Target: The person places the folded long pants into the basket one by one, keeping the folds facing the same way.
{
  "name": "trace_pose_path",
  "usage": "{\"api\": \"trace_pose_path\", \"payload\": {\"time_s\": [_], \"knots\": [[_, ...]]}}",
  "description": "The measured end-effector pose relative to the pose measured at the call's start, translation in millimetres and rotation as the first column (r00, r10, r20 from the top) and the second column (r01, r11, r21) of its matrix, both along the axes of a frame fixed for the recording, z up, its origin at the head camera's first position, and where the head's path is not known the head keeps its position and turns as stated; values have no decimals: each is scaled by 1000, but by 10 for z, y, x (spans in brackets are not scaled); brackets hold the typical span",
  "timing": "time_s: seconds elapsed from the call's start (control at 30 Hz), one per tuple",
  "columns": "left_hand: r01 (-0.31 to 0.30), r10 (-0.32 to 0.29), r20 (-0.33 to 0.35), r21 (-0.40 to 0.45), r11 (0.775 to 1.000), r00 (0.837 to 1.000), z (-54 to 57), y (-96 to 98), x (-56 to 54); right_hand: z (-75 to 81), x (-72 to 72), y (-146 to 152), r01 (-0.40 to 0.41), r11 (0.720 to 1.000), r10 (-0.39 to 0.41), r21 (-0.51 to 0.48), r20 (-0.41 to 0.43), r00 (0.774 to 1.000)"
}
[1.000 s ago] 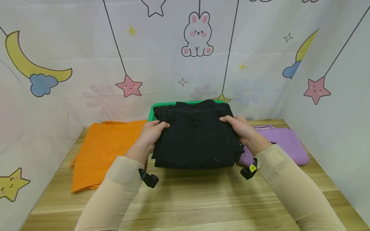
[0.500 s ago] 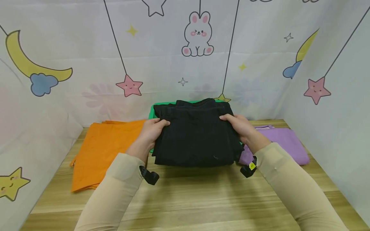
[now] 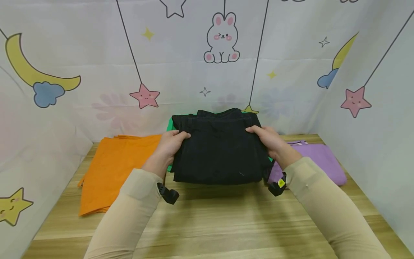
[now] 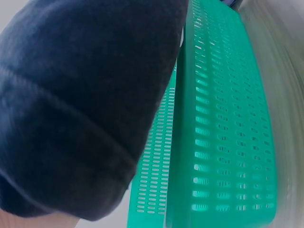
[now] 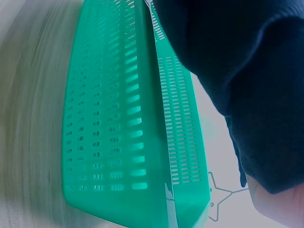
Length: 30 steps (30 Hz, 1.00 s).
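Note:
Folded black trousers (image 3: 220,151), with a waistband and belt loops along the upper edge, are held up in front of a green plastic basket (image 3: 170,126). My left hand (image 3: 166,149) grips their left side, thumb on top and fingers hidden beneath. On the right side my right hand (image 3: 271,144) holds them the same way. Both wrist views show the dark cloth above the rim of the slotted basket (image 4: 228,142), apart from its near wall. In the right wrist view a bit of the right hand (image 5: 275,204) shows under the cloth.
Folded orange cloth (image 3: 119,169) lies on the wooden table (image 3: 223,223) to the left. A folded purple garment (image 3: 320,162) with a striped band lies to the right, partly behind the right arm. A printed white curtain (image 3: 181,64) stands behind and at both sides.
Both hands have moved slightly up and away with the black trousers, which now cover more of the basket's far rim. The orange and purple cloths have not moved.

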<state>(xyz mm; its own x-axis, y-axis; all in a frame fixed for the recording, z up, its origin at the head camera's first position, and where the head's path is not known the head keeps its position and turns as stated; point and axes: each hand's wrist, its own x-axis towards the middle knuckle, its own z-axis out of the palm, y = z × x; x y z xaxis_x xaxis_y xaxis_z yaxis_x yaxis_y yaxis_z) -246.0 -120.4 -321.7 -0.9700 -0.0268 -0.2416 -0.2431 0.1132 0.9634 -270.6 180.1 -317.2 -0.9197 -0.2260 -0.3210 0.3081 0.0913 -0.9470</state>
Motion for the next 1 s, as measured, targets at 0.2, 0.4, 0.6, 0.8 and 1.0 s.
{"api": "trace_pose_path", "payload": {"time_s": [0.2,0.4,0.6,0.8,1.0], "knots": [[-1,1,12,-15,1000,1000,29,12,-3,15,-7,-3,12,1000,-12,-2,6,1000],[-2,2,14,-26,1000,1000,42,13,-24,28,-28,-5,17,1000,-17,6,6,1000],[-4,5,14,-36,999,1000,57,17,-56,32,-67,-8,29,999,-28,20,-10,1000],[-14,15,21,-26,1000,1000,61,23,-88,26,-102,-13,27,999,-26,31,-26,999],[-17,18,28,-10,1000,999,74,25,-107,34,-124,-25,22,999,-20,40,-42,999]]}}
